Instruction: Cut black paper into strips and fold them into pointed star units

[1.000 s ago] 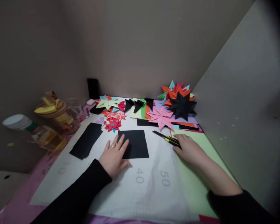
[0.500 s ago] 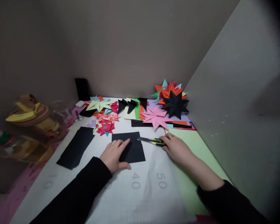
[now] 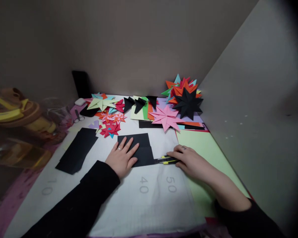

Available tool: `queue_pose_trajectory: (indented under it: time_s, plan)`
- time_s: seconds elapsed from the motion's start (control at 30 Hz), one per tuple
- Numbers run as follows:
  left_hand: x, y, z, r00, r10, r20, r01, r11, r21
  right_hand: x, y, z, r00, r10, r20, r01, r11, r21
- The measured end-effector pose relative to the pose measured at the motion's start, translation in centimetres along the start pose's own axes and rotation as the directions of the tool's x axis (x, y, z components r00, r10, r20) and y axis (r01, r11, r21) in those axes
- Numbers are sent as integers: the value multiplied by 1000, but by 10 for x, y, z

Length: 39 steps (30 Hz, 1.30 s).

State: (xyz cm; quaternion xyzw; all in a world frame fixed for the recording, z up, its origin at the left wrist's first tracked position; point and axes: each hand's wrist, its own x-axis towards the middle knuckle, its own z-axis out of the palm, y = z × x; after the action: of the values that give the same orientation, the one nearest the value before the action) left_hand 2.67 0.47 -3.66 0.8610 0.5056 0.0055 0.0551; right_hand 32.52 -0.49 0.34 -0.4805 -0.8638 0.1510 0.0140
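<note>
A black sheet of paper (image 3: 142, 150) lies on the white mat, with a line running across its right part. My left hand (image 3: 122, 158) rests flat on the sheet's left side, fingers spread. Right of the sheet, my right hand (image 3: 186, 158) grips a black and yellow utility knife (image 3: 169, 160). The knife lies low over the mat, its blade end pointing left at the sheet's lower right edge. Farther left is a stack of black paper strips (image 3: 78, 150).
Folded paper stars, a pink one (image 3: 166, 118) and a black one (image 3: 188, 103) among them, line the back. A phone (image 3: 81, 84) leans on the wall. Scissors (image 3: 78, 115), a bottle (image 3: 20, 153) and a yellow-brown cup (image 3: 27, 115) stand or lie left. Green paper (image 3: 201, 142) lies right.
My left hand has spread its fingers flat on the sheet. My right hand has brought the knife down toward me, from the sheet's upper right edge to its lower right corner. The view has shifted slightly.
</note>
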Motion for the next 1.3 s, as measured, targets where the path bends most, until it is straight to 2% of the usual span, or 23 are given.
queue_pose_trajectory:
  time_s: [0.17, 0.47, 0.73, 1.17, 1.3]
  plan:
    - [1, 4, 1, 1000, -21, -14, 21, 1000, 14, -3, -2, 5, 997, -73, 17, 74, 991, -110]
    - [1, 5, 3, 1000, -25, -16, 26, 999, 27, -10, -9, 4, 999, -24, 28, 31, 956, -290]
    - [1, 6, 1, 1000, -28, -7, 28, 999, 37, -15, -13, 1, 1000, -14, 10, 16, 950, -311]
    - [0, 5, 1, 999, -44, -3, 45, 998, 47, -18, -26, 3, 997, 18, 68, 1, 963, -270]
    - [0, 9, 3, 997, -76, 4, 76, 997, 25, -17, -23, 3, 998, 37, 42, -25, 964, -266]
